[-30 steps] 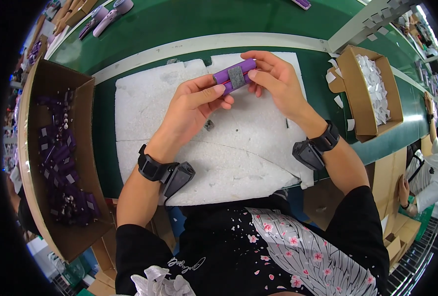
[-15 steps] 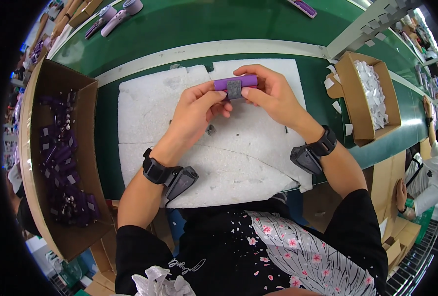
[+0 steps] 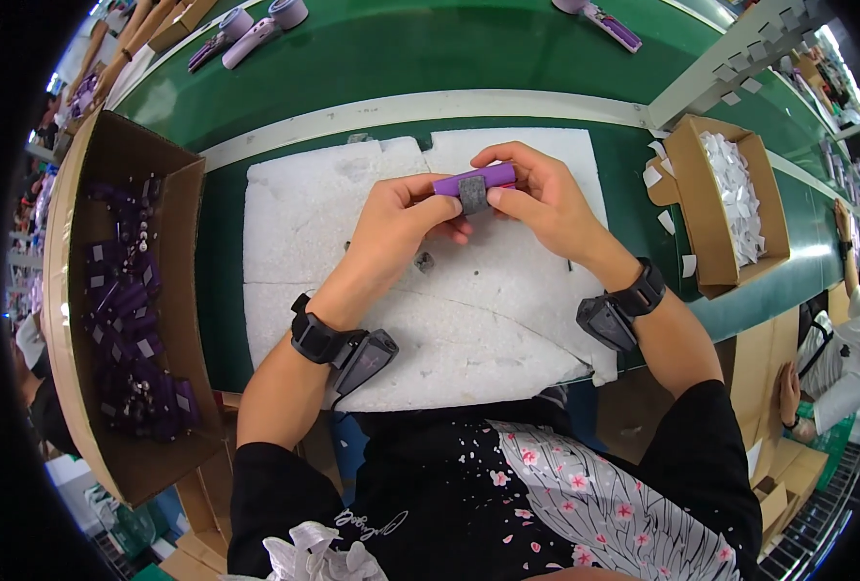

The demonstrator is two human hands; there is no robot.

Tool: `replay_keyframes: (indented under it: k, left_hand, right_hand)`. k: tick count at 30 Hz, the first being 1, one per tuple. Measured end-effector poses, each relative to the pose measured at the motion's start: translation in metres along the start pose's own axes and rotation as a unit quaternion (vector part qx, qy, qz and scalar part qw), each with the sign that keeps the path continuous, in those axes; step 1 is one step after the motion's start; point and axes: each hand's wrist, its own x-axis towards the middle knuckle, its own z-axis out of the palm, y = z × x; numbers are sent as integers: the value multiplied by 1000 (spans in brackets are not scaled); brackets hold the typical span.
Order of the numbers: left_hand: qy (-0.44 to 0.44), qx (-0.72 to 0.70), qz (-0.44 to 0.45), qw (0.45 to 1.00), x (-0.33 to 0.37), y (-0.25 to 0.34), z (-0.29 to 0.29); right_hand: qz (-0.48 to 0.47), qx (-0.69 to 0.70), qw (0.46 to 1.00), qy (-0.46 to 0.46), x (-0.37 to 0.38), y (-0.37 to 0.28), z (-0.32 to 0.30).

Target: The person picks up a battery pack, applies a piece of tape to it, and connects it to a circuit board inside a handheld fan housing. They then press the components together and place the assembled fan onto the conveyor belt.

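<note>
Between my two hands is a purple tube-shaped part [image 3: 497,175], held level above a white foam sheet [image 3: 304,223]. A dark grey foam pad [image 3: 471,195] lies across its near side, with both thumbs pressing at the pad's edges. My left hand [image 3: 406,215] grips the left end of the part, fingers bent behind it. Around the right end close the fingers of my right hand [image 3: 543,201]. A bit of red shows under the part near the right thumb. Small grey scraps [image 3: 423,260] lie on the foam below my hands.
On the left stands a deep cardboard box [image 3: 183,281] with many purple parts [image 3: 125,300]. At right, a smaller cardboard box [image 3: 703,208] holds white pieces [image 3: 735,194]. Purple handheld devices [image 3: 251,44] lie on the green belt [image 3: 430,48] beyond a white rail [image 3: 352,116]. A co-worker [image 3: 841,349] is at far right.
The whole scene has shifted slightly down and right in view. Both hands keep their hold on the purple part, which tilts a little more. Another device end shows at the top.
</note>
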Motion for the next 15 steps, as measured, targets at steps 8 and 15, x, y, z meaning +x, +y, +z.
replay_keyframes:
  k: [8, 15]
  left_hand:
    - [5, -51, 7, 999, 1, -1, -1]
    - [-9, -49, 6, 999, 0, 1, 0]
  right_hand:
    - [25, 42, 999, 9, 0, -3, -2]
    - [14, 38, 999, 19, 0, -4, -1]
